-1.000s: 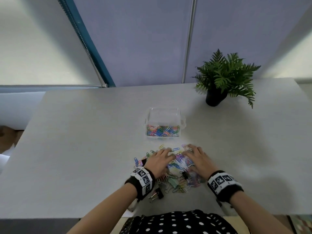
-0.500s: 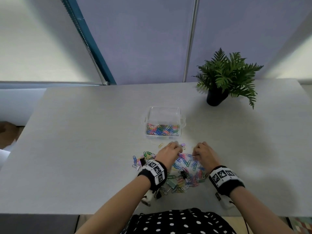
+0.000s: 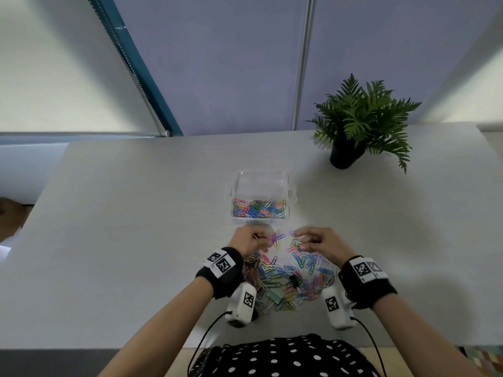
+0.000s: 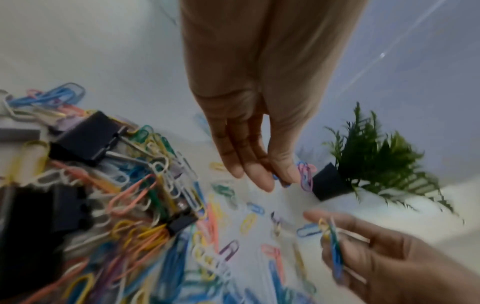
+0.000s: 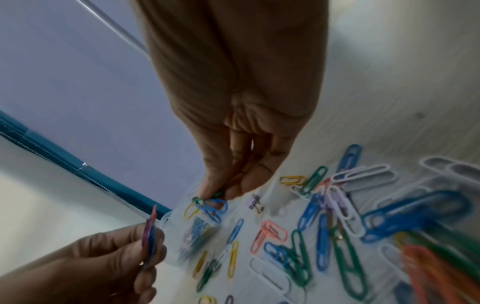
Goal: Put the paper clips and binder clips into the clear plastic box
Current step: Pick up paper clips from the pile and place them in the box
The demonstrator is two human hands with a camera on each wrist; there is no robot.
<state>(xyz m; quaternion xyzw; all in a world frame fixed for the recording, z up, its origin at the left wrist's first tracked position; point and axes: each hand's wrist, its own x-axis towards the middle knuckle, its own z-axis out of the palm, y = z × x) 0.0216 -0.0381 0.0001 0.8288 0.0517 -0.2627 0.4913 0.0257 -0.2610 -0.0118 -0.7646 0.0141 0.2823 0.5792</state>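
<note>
The clear plastic box [image 3: 236, 186] stands mid-table with several coloured paper clips in its near half. A pile of paper clips [image 3: 307, 270] lies between the box and me, with a black binder clip [image 3: 294, 280] and a green one [image 3: 273, 293] in it. My left hand [image 3: 265, 242] hovers over the pile's far edge and pinches pink and blue paper clips [image 4: 305, 174]. My right hand [image 3: 299, 239], a little to its right, pinches a small bunch of green, blue and yellow clips [image 5: 210, 203]. Both hands are just short of the box.
A potted fern [image 3: 362, 123] stands at the back right of the grey table [image 3: 122, 240]. More black binder clips [image 4: 85, 139] lie in the pile's left part. The table's near edge runs just in front of my body.
Both hands have left the pile, where they lay flat, and risen toward the box. Each now pinches a few paper clips.
</note>
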